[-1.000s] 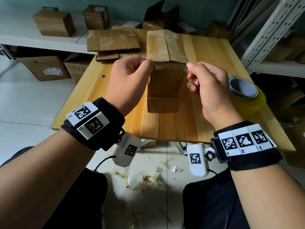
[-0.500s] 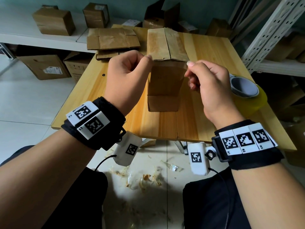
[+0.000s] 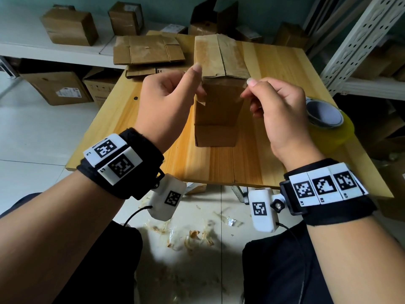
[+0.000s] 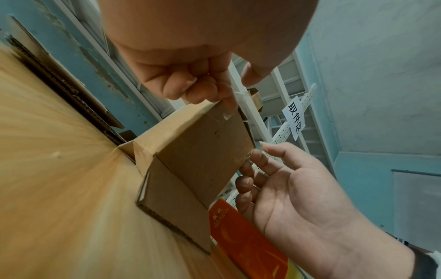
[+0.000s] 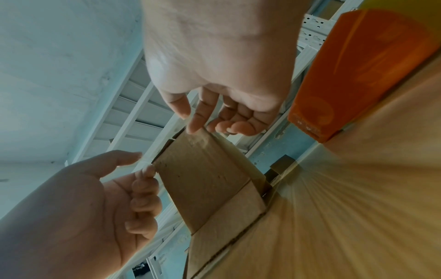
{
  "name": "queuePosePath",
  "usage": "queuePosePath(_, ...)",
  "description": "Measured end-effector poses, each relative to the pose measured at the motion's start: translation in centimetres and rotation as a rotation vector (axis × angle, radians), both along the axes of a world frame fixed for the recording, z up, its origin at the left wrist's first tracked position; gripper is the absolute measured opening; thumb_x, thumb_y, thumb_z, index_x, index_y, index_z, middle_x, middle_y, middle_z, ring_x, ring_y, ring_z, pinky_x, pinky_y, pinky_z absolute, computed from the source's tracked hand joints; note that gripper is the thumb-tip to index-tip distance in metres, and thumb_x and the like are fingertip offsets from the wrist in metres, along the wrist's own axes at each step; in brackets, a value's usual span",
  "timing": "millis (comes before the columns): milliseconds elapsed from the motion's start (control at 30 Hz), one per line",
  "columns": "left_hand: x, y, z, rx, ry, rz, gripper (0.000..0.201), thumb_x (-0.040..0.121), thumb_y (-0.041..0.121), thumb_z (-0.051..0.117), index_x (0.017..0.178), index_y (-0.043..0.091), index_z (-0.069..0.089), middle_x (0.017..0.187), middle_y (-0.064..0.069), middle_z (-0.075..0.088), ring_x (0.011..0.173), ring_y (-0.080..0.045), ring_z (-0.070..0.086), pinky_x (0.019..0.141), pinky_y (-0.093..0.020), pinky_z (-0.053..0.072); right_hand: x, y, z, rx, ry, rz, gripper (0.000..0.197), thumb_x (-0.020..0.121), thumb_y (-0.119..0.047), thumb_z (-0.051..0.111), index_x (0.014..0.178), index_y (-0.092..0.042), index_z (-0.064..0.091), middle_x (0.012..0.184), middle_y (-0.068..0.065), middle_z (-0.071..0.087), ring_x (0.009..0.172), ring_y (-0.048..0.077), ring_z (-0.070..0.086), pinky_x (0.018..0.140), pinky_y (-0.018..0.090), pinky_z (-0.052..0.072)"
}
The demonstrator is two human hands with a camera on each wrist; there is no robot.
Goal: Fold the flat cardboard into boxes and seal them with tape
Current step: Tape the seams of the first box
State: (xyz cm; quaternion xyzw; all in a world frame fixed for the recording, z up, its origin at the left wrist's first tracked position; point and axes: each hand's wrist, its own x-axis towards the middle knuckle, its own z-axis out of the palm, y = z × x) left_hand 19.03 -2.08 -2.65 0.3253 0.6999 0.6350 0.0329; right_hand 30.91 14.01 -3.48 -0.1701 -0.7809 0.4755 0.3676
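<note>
A brown cardboard box (image 3: 215, 110) stands upright on the wooden table (image 3: 153, 132), its top flaps folded back away from me. My left hand (image 3: 199, 81) is at the upper left corner; its curled fingertips touch the edge and the thumb is lifted clear, as the left wrist view (image 4: 236, 90) shows. My right hand (image 3: 246, 88) lightly pinches the upper right corner between thumb and index finger (image 5: 192, 126). A scrap of clear tape (image 4: 226, 115) clings to the box (image 4: 205, 151) near the left corner. A roll of yellowish tape (image 3: 326, 119) lies just right of my right hand.
A stack of flat cardboard (image 3: 149, 50) lies at the table's far left. Made-up boxes (image 3: 70, 27) sit on a white shelf behind it, more stand on the floor below. A white metal rack (image 3: 361, 40) rises at the right. Tape scraps litter the floor.
Both thumbs have lifted off the fold at the top of the box, the left one rising clear. The hands have stayed at the two upper corners.
</note>
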Motion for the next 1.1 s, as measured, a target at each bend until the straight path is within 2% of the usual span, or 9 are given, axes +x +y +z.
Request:
queuePosePath(167, -0.3, 0.2, -0.4, 0.002, -0.028, 0.012, 0.038, 0.103, 0.022, 0.046, 0.074, 0.015, 0.069, 0.062, 0.015, 0.059, 0.066, -0.005, 0.053, 0.060, -0.019, 0.041, -0.2, -0.1, 0.1, -0.046, 0.012, -0.023, 0.037, 0.104, -0.042, 0.055, 0.076, -0.030, 0.075, 0.102, 0.007, 0.074, 0.096, 0.027, 0.066, 0.072, 0.034, 0.051)
queuePosePath(267, -0.6, 0.2, -0.6, 0.015, -0.029, 0.045, 0.026, 0.091, 0.024, 0.053, 0.085, 0.005, 0.070, 0.083, -0.011, 0.069, 0.080, -0.016, 0.061, 0.067, -0.037, 0.054, -0.2, 0.1, 0.0, -0.096, 0.006, -0.006, 0.040, 0.105, -0.038, 0.047, 0.077, -0.030, 0.075, 0.101, -0.001, 0.078, 0.105, 0.023, 0.069, 0.078, 0.037, 0.057)
queuePosePath(333, -1.0, 0.2, -0.6, -0.008, -0.040, 0.056, 0.022, 0.089, 0.024, 0.062, 0.100, 0.007, 0.071, 0.097, -0.009, 0.073, 0.090, -0.018, 0.070, 0.081, -0.047, 0.062, -0.1, 0.3, -0.1, -0.098, 0.007, 0.003, 0.037, 0.105, -0.031, 0.049, 0.080, -0.031, 0.077, 0.099, -0.004, 0.078, 0.107, 0.019, 0.070, 0.083, 0.040, 0.059)
queuePosePath(467, -1.5, 0.0, -0.7, -0.016, -0.085, -0.020, 0.026, 0.091, 0.012, 0.073, 0.117, 0.011, 0.070, 0.113, -0.002, 0.075, 0.096, -0.014, 0.075, 0.084, -0.040, 0.065, 0.1, 0.7, -0.2, -0.040, 0.028, -0.008, 0.017, 0.097, -0.024, 0.066, 0.086, -0.028, 0.079, 0.091, -0.006, 0.078, 0.100, 0.015, 0.072, 0.088, 0.038, 0.060)
queuePosePath(633, -1.6, -0.5, -0.2, -0.033, -0.079, -0.087, 0.038, 0.089, 0.014, 0.082, 0.125, 0.010, 0.069, 0.120, -0.001, 0.074, 0.105, -0.012, 0.074, 0.087, -0.030, 0.063, 0.2, 1.0, -0.2, -0.019, 0.031, -0.015, 0.004, 0.091, -0.021, 0.081, 0.090, -0.023, 0.078, 0.088, -0.008, 0.076, 0.090, 0.008, 0.071, 0.084, 0.027, 0.059)
queuePosePath(767, -1.7, -0.6, -0.5, -0.015, -0.061, -0.100, 0.041, 0.086, 0.014, 0.086, 0.122, 0.006, 0.068, 0.120, -0.007, 0.074, 0.104, -0.016, 0.076, 0.090, -0.034, 0.063, 0.3, 1.0, -0.3, -0.019, 0.027, -0.012, 0.015, 0.086, -0.020, 0.088, 0.095, -0.016, 0.076, 0.093, -0.004, 0.076, 0.090, 0.009, 0.072, 0.083, 0.025, 0.059)
queuePosePath(900, -1.8, -0.7, -0.8, 0.001, -0.075, -0.095, 0.028, 0.084, 0.009, 0.086, 0.097, 0.008, 0.061, 0.120, -0.012, 0.072, 0.102, -0.019, 0.077, 0.089, -0.039, 0.064, 0.2, 1.1, -0.6, -0.009, 0.028, -0.010, 0.017, 0.084, -0.020, 0.090, 0.093, -0.019, 0.075, 0.092, -0.004, 0.076, 0.090, 0.012, 0.073, 0.084, 0.029, 0.061)
queuePosePath(1000, -1.7, -0.7, -0.9, -0.065, -0.039, -0.083, 0.025, 0.086, 0.010, 0.085, 0.082, 0.015, 0.061, 0.123, -0.006, 0.073, 0.099, -0.018, 0.078, 0.087, -0.042, 0.065, 0.2, 0.8, -0.5, 0.013, 0.007, -0.007, 0.011, 0.088, -0.020, 0.086, 0.092, -0.020, 0.076, 0.091, -0.006, 0.075, 0.089, 0.010, 0.071, 0.083, 0.028, 0.060)
queuePosePath(1100, -1.3, -0.7, -0.5, -0.085, -0.062, -0.085, 0.014, 0.090, 0.004, 0.075, 0.084, 0.015, 0.067, 0.113, -0.005, 0.076, 0.091, -0.011, 0.076, 0.083, -0.045, 0.065, 0.4, 0.6, -0.1, -0.002, 0.002, 0.003, 0.009, 0.096, -0.022, 0.072, 0.090, -0.025, 0.077, 0.090, -0.008, 0.076, 0.094, 0.009, 0.071, 0.087, 0.031, 0.059)
